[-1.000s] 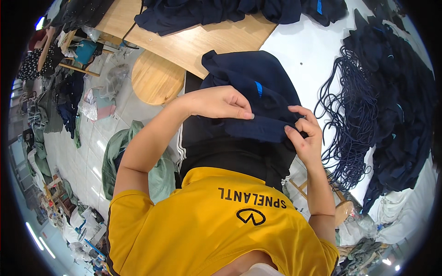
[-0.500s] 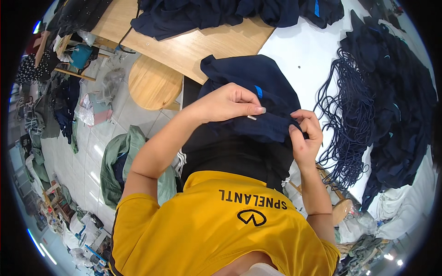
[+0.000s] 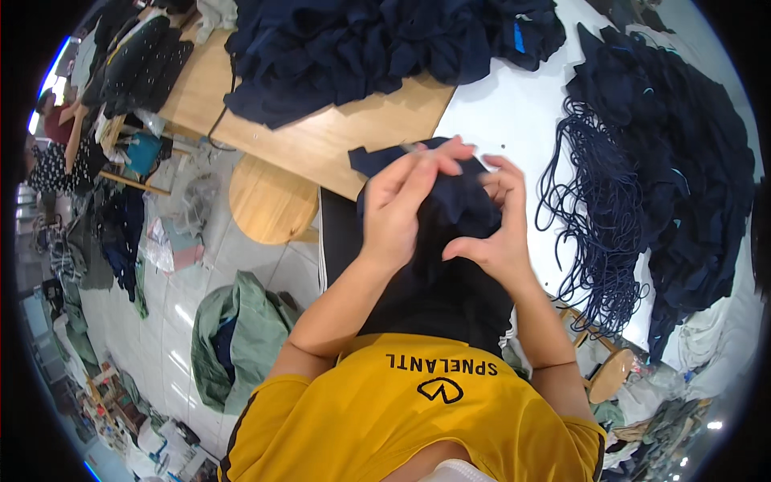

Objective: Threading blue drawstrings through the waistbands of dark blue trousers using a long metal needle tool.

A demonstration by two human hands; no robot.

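Observation:
A dark navy garment [image 3: 462, 201] lies bunched across my lap, below and between my hands. My left hand [image 3: 395, 205] is raised over its left part, thumb and fingers closed together; a small thin thing seems to stick out at the fingertips, too blurred to name. Facing it, my right hand [image 3: 506, 225] is at the garment's right side, thumb well apart from the curled fingers. Nothing shows in its grasp, though its fingertips are smeared by motion.
Ahead, a navy cloth heap [image 3: 385, 48] covers part of a wooden table [image 3: 321, 136]. On the white tabletop [image 3: 498, 120] to the right lie a tangle of navy cords [image 3: 594, 217] and dark garments [image 3: 675, 185]. A round stool [image 3: 273, 197] and green sack [image 3: 213, 337] stand left.
My right hand has let go of the garment's edge and opened. My left hand has moved up and forward from the cloth, where it held a small whitish stick. The view has shifted slightly.

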